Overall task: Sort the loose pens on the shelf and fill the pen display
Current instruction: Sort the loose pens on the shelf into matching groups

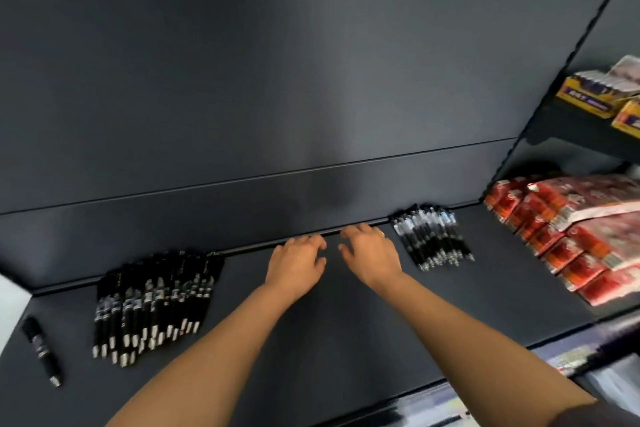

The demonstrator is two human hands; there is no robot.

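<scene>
A dark shelf (346, 322) carries two sorted heaps of pens. Several black pens (156, 302) lie side by side at the left. A smaller heap of clear-barrelled pens (433, 239) lies at the back right. One black pen (41, 347) lies alone at the far left. My left hand (296, 263) and my right hand (372, 253) reach to the back of the shelf between the two heaps, palms down, fingers relaxed, holding nothing. The picture is blurred by motion.
Red packets (571, 236) are stacked at the right end of the shelf. Yellow boxes (588, 97) stand on a higher shelf at the right. A dark back panel (277, 80) rises behind the shelf. A white surface (10, 302) shows at the left edge.
</scene>
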